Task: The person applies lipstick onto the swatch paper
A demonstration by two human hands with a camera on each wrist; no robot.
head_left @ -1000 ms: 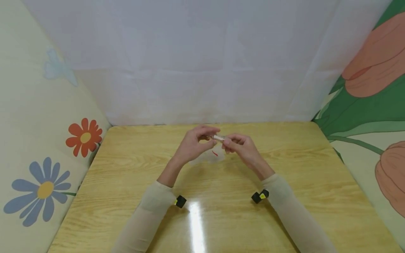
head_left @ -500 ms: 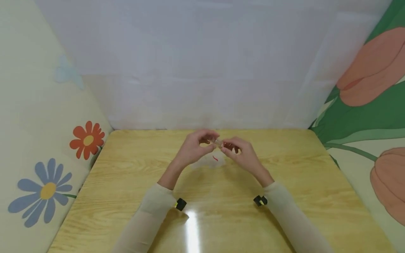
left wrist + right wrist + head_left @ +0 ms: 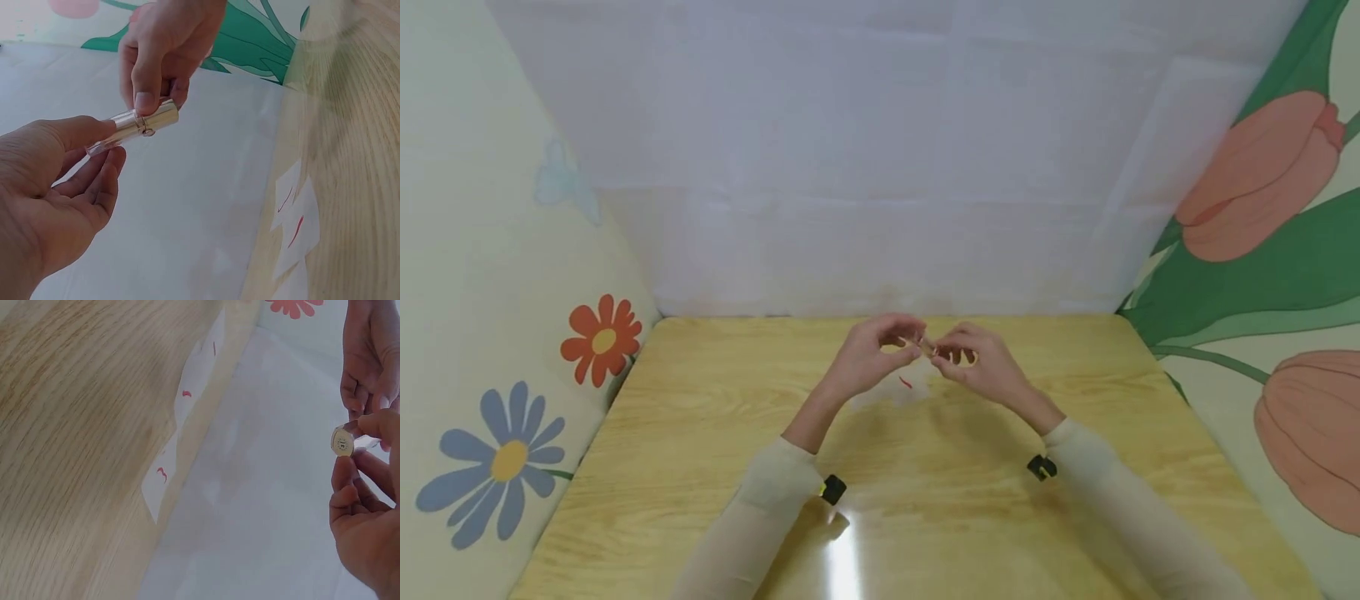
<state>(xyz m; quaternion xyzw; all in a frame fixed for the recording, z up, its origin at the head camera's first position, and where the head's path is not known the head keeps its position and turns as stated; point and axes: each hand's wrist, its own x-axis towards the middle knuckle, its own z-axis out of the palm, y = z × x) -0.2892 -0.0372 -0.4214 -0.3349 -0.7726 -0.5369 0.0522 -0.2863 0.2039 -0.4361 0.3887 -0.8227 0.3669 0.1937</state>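
Both hands meet over the far part of the table, around a small lipstick tube [image 3: 130, 127]. My left hand [image 3: 867, 360] pinches its clear end [image 3: 100, 146] between thumb and fingers. At the other end, the thumb and fingers of my right hand [image 3: 987, 363] grip the gold-coloured base [image 3: 166, 116]. A small ring-like ornament [image 3: 147, 132] sits near the tube's middle. In the right wrist view the flat end of the base [image 3: 342, 444] faces the camera and bears a small round label, too small to read. The tube is tilted and held above the table.
White paper pieces [image 3: 200, 375] with red marks lie on the wooden table [image 3: 715, 433] just below the hands. A white cloth [image 3: 880, 167] hangs behind the table's far edge. Flower-printed panels [image 3: 475, 292] flank both sides. Black cameras [image 3: 832, 490] are worn on the wrists.
Both hands keep hold of the lipstick tube. The right forearm has swung slightly outward to the right, and the tube's angle has shifted. The head view has tilted a little.
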